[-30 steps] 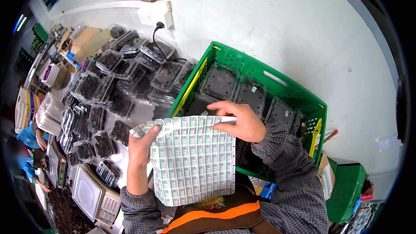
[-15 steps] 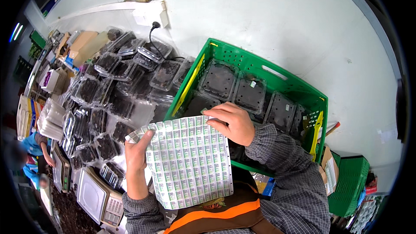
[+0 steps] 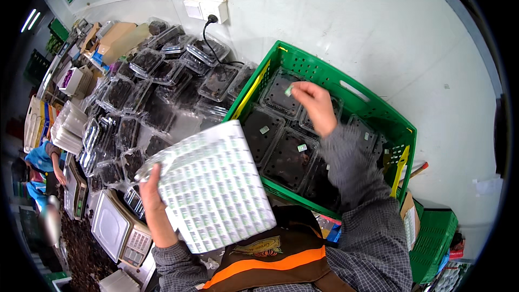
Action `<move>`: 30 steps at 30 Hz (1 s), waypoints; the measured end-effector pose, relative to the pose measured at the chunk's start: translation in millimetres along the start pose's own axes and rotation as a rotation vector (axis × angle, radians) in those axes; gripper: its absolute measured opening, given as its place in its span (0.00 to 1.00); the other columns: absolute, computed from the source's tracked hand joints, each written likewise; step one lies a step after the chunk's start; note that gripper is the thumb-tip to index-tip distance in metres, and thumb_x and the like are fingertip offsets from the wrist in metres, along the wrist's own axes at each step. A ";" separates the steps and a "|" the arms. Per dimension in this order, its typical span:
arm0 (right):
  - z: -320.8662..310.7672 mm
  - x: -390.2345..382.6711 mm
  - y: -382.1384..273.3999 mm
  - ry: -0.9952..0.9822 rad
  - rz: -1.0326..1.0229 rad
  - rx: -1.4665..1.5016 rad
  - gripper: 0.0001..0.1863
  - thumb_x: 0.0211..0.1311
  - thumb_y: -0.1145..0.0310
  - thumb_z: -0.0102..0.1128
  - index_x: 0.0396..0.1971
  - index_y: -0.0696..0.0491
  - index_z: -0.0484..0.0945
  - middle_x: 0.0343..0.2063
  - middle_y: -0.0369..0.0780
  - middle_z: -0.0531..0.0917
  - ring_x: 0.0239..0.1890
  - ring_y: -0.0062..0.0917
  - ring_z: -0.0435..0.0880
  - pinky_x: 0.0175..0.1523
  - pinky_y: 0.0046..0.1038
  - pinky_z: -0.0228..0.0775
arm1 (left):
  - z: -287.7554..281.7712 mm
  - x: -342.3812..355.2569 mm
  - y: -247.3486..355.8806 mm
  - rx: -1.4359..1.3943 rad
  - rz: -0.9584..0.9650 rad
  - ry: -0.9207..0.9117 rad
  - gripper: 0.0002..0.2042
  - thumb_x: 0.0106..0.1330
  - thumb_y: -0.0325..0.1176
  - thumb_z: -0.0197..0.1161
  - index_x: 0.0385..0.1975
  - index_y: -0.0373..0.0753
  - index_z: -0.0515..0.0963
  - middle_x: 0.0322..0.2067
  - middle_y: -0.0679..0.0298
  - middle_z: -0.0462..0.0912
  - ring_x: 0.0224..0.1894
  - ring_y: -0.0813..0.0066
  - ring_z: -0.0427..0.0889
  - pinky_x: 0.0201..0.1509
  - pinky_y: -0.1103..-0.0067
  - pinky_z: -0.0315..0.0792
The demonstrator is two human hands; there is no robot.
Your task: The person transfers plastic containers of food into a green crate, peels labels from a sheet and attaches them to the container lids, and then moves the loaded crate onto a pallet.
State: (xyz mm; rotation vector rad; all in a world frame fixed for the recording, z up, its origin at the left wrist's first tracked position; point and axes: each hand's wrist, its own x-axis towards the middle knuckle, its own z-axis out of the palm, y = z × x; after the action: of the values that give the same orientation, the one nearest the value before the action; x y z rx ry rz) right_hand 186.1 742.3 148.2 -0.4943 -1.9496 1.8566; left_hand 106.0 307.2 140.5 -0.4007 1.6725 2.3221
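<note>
My left hand (image 3: 154, 197) grips the left edge of a white sheet of small green-and-white stickers (image 3: 211, 189), tilted and slightly blurred. My right hand (image 3: 316, 103) is raised over the green perforated crate (image 3: 389, 124), pinching a small sticker (image 3: 289, 91) between thumb and forefinger above a clear lidded container (image 3: 273, 95) at the back left. The crate holds several such containers with dark contents, some bearing small labels (image 3: 301, 147).
Many clear dark-filled boxes (image 3: 162, 97) cover the worktop at left, beside white trays (image 3: 69, 130) and a scale (image 3: 111, 224). A co-worker's arm (image 3: 57, 165) shows far left. A wall socket (image 3: 205, 8) has a plug and cord. Another green crate (image 3: 432, 238) stands lower right.
My right hand has left the sheet and moved up over the crate with a sticker. The sheet in my left hand has swung down and left, tilting.
</note>
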 end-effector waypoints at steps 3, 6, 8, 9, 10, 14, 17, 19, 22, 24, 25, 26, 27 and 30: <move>-36.0 58.3 53.6 0.007 0.242 -0.110 0.15 0.63 0.61 0.65 0.43 0.55 0.83 0.34 0.30 0.83 0.32 0.12 0.73 0.38 0.17 0.64 | -62.6 -1.5 13.5 -0.025 0.069 0.128 0.16 0.64 0.32 0.66 0.49 0.31 0.76 0.41 0.57 0.84 0.40 0.68 0.84 0.45 0.74 0.79; -49.5 86.8 72.8 0.088 0.285 -0.205 0.17 0.59 0.59 0.69 0.41 0.57 0.84 0.32 0.33 0.83 0.29 0.15 0.74 0.34 0.21 0.65 | -96.0 -24.3 18.1 -0.016 0.091 0.204 0.16 0.67 0.34 0.63 0.50 0.30 0.74 0.40 0.55 0.84 0.37 0.69 0.86 0.38 0.75 0.81; -48.4 95.4 73.8 0.085 0.329 -0.235 0.18 0.55 0.60 0.72 0.38 0.59 0.85 0.32 0.37 0.85 0.32 0.19 0.79 0.36 0.27 0.70 | -102.1 -42.5 20.5 -0.014 0.090 0.214 0.15 0.68 0.34 0.62 0.48 0.30 0.74 0.40 0.55 0.84 0.36 0.68 0.86 0.35 0.75 0.81; -50.3 98.0 74.9 0.097 0.330 -0.241 0.18 0.54 0.60 0.72 0.37 0.59 0.86 0.32 0.37 0.85 0.32 0.20 0.79 0.37 0.27 0.71 | -95.7 -50.7 20.4 -0.011 0.084 0.219 0.15 0.68 0.34 0.61 0.48 0.31 0.74 0.40 0.54 0.84 0.36 0.68 0.86 0.34 0.75 0.81; -51.6 100.5 76.7 0.109 0.331 -0.248 0.18 0.54 0.60 0.72 0.36 0.60 0.86 0.33 0.38 0.86 0.33 0.21 0.80 0.38 0.28 0.71 | -92.4 -55.2 18.1 -0.007 0.043 0.223 0.15 0.68 0.34 0.62 0.48 0.31 0.74 0.40 0.56 0.84 0.36 0.69 0.86 0.36 0.75 0.81; -36.7 111.3 104.7 0.019 0.180 -0.551 0.19 0.50 0.59 0.74 0.37 0.57 0.85 0.32 0.41 0.86 0.29 0.25 0.82 0.36 0.30 0.73 | -121.7 -56.9 -6.0 -0.075 0.034 0.226 0.16 0.66 0.33 0.64 0.49 0.31 0.75 0.41 0.57 0.84 0.39 0.68 0.84 0.42 0.74 0.79; -14.2 106.9 118.2 0.130 -0.023 -0.752 0.23 0.45 0.57 0.75 0.41 0.55 0.84 0.36 0.43 0.86 0.36 0.30 0.85 0.44 0.31 0.76 | -173.0 -51.1 -31.4 -0.019 0.077 0.242 0.17 0.64 0.32 0.66 0.50 0.32 0.76 0.43 0.60 0.83 0.41 0.71 0.83 0.46 0.75 0.77; -39.7 113.4 145.3 0.260 -0.065 -0.872 0.28 0.48 0.56 0.74 0.46 0.57 0.79 0.34 0.45 0.86 0.38 0.33 0.85 0.45 0.34 0.76 | -216.7 -32.7 -62.9 0.203 0.086 0.389 0.19 0.62 0.33 0.69 0.51 0.33 0.76 0.44 0.61 0.83 0.42 0.71 0.82 0.49 0.76 0.75; -76.4 117.5 163.9 0.462 -0.064 -0.747 0.22 0.54 0.59 0.70 0.44 0.57 0.79 0.30 0.45 0.85 0.33 0.32 0.84 0.40 0.33 0.75 | -217.8 -23.5 -84.4 0.085 0.078 0.364 0.17 0.64 0.35 0.68 0.49 0.35 0.77 0.42 0.65 0.83 0.40 0.74 0.82 0.44 0.76 0.76; -61.0 116.3 155.9 0.433 -0.126 -0.405 0.15 0.63 0.67 0.64 0.46 0.58 0.78 0.29 0.38 0.83 0.30 0.19 0.78 0.38 0.23 0.70 | -246.4 -20.8 -98.0 -0.005 0.037 0.359 0.17 0.65 0.35 0.66 0.50 0.36 0.76 0.41 0.64 0.84 0.40 0.74 0.83 0.42 0.77 0.78; -38.6 108.3 128.1 0.373 -0.108 -0.302 0.14 0.65 0.68 0.63 0.47 0.58 0.77 0.31 0.36 0.82 0.31 0.16 0.76 0.39 0.21 0.69 | -254.6 -20.8 -98.2 -0.073 0.024 0.319 0.16 0.65 0.35 0.66 0.50 0.35 0.77 0.41 0.64 0.84 0.39 0.74 0.83 0.41 0.77 0.79; -7.8 92.5 101.0 0.325 -0.143 -0.207 0.14 0.65 0.68 0.63 0.47 0.58 0.78 0.33 0.36 0.82 0.34 0.16 0.77 0.41 0.21 0.69 | -267.3 -18.6 -97.9 -0.059 -0.001 0.322 0.16 0.65 0.35 0.66 0.49 0.35 0.77 0.40 0.63 0.84 0.39 0.74 0.83 0.40 0.77 0.79; 20.8 77.0 69.3 0.284 -0.181 -0.116 0.14 0.65 0.68 0.62 0.47 0.59 0.78 0.35 0.36 0.82 0.36 0.16 0.78 0.43 0.20 0.69 | -273.9 -12.2 -96.8 -0.048 -0.029 0.316 0.15 0.65 0.35 0.66 0.49 0.36 0.77 0.40 0.63 0.84 0.38 0.74 0.84 0.40 0.76 0.79; 81.6 53.1 -11.5 0.008 -0.174 -0.198 0.11 0.66 0.69 0.61 0.44 0.60 0.78 0.38 0.37 0.83 0.42 0.17 0.79 0.49 0.20 0.69 | -264.1 24.8 -79.0 0.159 -0.085 0.219 0.15 0.64 0.35 0.66 0.45 0.32 0.80 0.40 0.63 0.84 0.39 0.77 0.82 0.41 0.80 0.74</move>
State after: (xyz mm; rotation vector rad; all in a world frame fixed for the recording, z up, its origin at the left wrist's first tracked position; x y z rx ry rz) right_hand 98.8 699.0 159.1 -0.3762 -2.1105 1.5626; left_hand 131.1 81.7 -18.1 -0.7001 1.8832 2.1308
